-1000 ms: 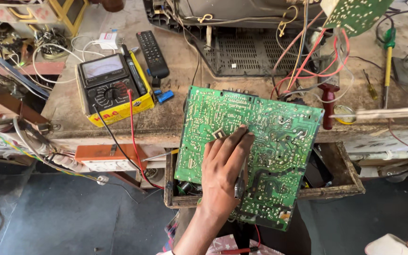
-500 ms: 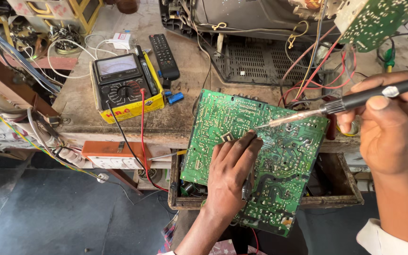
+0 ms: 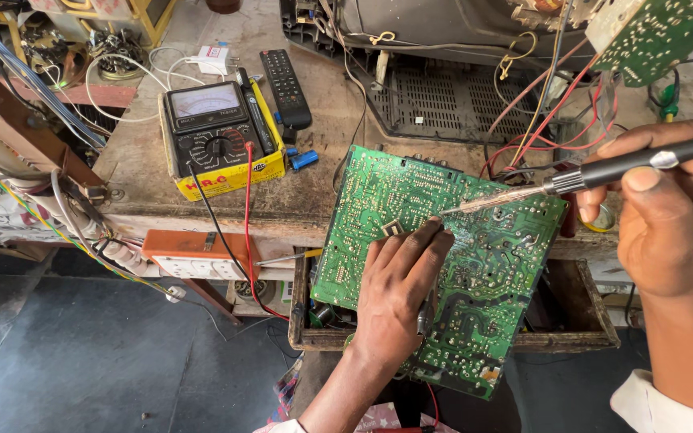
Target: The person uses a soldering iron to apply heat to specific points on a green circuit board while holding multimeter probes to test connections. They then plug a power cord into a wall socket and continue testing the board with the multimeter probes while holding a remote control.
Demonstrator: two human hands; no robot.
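Lying solder-side up, tilted over an open wooden drawer [image 3: 579, 341], the green circuit board [image 3: 451, 265] sat pinned beneath the left hand [image 3: 399, 293], fingers flat on it. The right hand [image 3: 667, 212] clenched a soldering iron [image 3: 603, 172], long axis running leftward, its tip just beyond the left fingertips. Drawer contents stayed mostly hidden.

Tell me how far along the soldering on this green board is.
Set up: the circuit board lies solder side up across an open wooden drawer, and the meter sits on the bench. In hand: the left hand presses the board flat while the right hand aims the soldering iron, tip near the left fingers. Left: whether the tip touches a joint cannot be told.
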